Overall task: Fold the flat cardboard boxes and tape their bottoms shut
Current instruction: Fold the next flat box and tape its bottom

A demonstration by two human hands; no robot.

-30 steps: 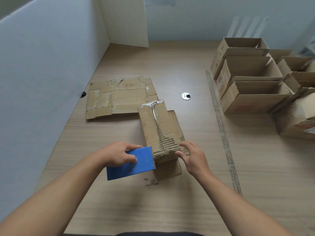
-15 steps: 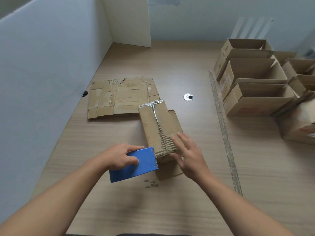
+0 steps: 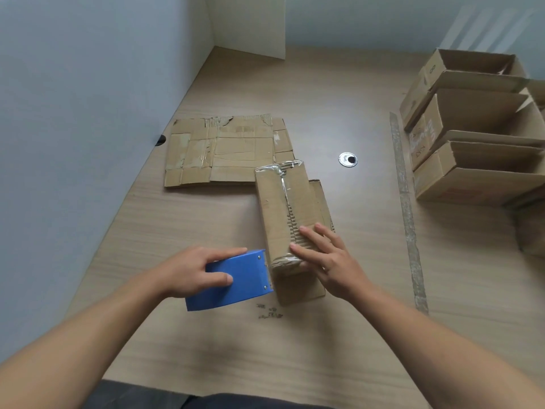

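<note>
Fingers of L hand [image 3: 188,271] grip blue tape dispenser [image 3: 236,280], its nose touching box [image 3: 283,208] at box's 7 o'clock. R hand [image 3: 327,258] lies flat, fingers straight, on box's near end. Beyond: flat cardboard [image 3: 227,152] at 11 o'clock, folded boxes [image 3: 477,178] at 2.

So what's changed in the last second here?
The right hand left the near corner of the cardboard box and now lies flat-fingered on top. The left hand kept gripping the blue tape dispenser at its near end; the flat cardboard stayed put.
</note>
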